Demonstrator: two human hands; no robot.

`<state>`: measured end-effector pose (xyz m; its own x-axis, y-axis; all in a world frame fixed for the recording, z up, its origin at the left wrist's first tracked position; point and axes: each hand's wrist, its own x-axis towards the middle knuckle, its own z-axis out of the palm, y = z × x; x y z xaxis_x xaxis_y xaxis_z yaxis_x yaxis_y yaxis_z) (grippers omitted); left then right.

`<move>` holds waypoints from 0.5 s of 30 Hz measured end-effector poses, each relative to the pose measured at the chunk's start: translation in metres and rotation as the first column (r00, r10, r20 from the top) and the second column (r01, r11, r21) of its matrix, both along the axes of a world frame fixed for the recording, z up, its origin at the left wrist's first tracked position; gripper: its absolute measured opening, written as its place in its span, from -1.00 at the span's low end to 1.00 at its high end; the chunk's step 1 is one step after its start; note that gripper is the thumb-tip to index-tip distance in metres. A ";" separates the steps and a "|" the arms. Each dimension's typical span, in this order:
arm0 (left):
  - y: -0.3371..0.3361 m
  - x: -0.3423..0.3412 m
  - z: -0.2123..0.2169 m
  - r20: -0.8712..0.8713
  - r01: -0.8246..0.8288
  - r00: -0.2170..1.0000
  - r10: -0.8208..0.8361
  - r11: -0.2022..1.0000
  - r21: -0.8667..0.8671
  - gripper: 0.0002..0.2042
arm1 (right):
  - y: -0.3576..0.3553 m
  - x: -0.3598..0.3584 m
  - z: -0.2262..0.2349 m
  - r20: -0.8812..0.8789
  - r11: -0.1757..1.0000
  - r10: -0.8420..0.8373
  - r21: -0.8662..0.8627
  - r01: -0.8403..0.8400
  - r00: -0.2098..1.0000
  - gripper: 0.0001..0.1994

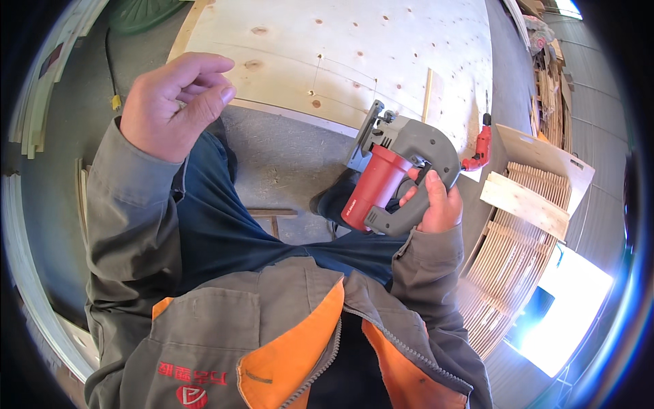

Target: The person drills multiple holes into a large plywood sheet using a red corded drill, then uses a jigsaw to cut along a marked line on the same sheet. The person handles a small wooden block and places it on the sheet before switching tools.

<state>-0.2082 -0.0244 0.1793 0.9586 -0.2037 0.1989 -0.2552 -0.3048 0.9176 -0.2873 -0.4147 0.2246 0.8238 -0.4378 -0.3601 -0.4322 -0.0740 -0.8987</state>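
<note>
My right hand grips the grey D-shaped handle of a jigsaw with a red motor housing. The saw is held up over my right leg, its flat metal base plate turned toward the left and tilted. Raised at the left, my left hand has loosely curled fingers, with the thumb apart from the index finger and nothing visible between them. Beyond both hands lies a large pale plywood board with knots and pencil lines. Small holes show in it near the lines.
A red drill with a long bit lies at the board's right corner. Cut wood strips are stacked at the right beside a wooden panel. Long boards stand at the left, near a cable with a yellow plug. A green round object sits behind.
</note>
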 end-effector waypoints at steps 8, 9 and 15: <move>-0.001 0.001 0.004 0.003 0.019 1.000 -0.019 1.000 -0.011 -0.73 | -0.011 0.036 0.032 -0.178 0.964 0.165 -0.181 -0.197 0.970 -0.72; -0.002 0.001 0.006 0.001 0.022 1.000 -0.022 1.000 -0.003 -0.73 | -0.008 0.042 0.034 -0.212 0.961 0.169 -0.182 -0.209 0.963 -0.72; 0.002 0.000 0.011 -0.019 -0.007 1.000 0.008 1.000 0.030 -0.74 | 0.006 0.060 0.022 -0.260 0.977 0.132 -0.129 -0.170 0.957 -0.67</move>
<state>-0.2080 -0.0226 0.1908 0.9637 -0.2023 0.1742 -0.2351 -0.3338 0.9128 -0.2273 -0.4089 0.2467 0.7769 -0.3794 -0.5024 -0.6139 -0.2794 -0.7383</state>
